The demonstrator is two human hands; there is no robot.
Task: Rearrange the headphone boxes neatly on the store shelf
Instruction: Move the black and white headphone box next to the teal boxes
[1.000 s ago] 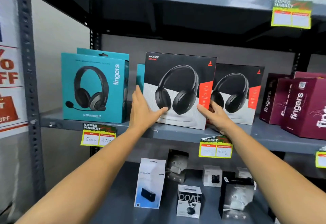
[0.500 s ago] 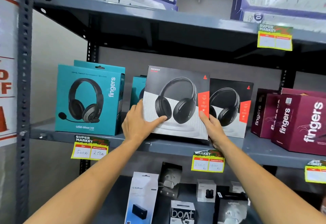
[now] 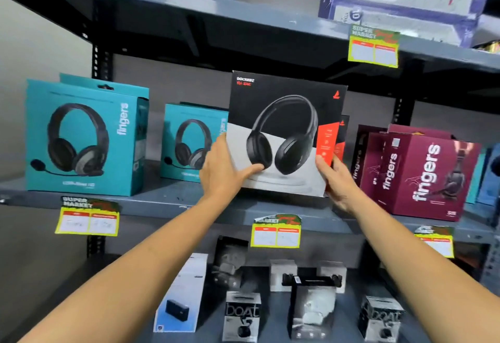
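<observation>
A: Carrier: grey metal shelf [image 3: 167, 202], middle tier, price tags along its front edge. Room: grey wall behind, upper tier with white-and-blue cartons, lower tier with small boxes.

B: Contents, largest first?

A: Large teal box [image 3: 81, 137] at the left end, near the front edge. Maroon boxes [image 3: 416, 175] toward the right end. Smaller teal box [image 3: 189, 142] set further back, between them.

B: Task item?

A: Black-and-white headphone box [image 3: 284, 134], upright, face forward, over the middle of the shelf. Whether its lower edge touches the shelf cannot be told. A second like box [image 3: 341, 137] shows only as a sliver behind its right side.

B: Hands?

A: Left hand [image 3: 221, 169] clasps the box's lower left side, thumb on the face. Right hand [image 3: 338, 183] holds the lower right corner, fingers curled behind.

B: Step?

A: Judged: mid-placement. Next move calls for squaring it to the front edge, clear of the smaller teal box.
</observation>
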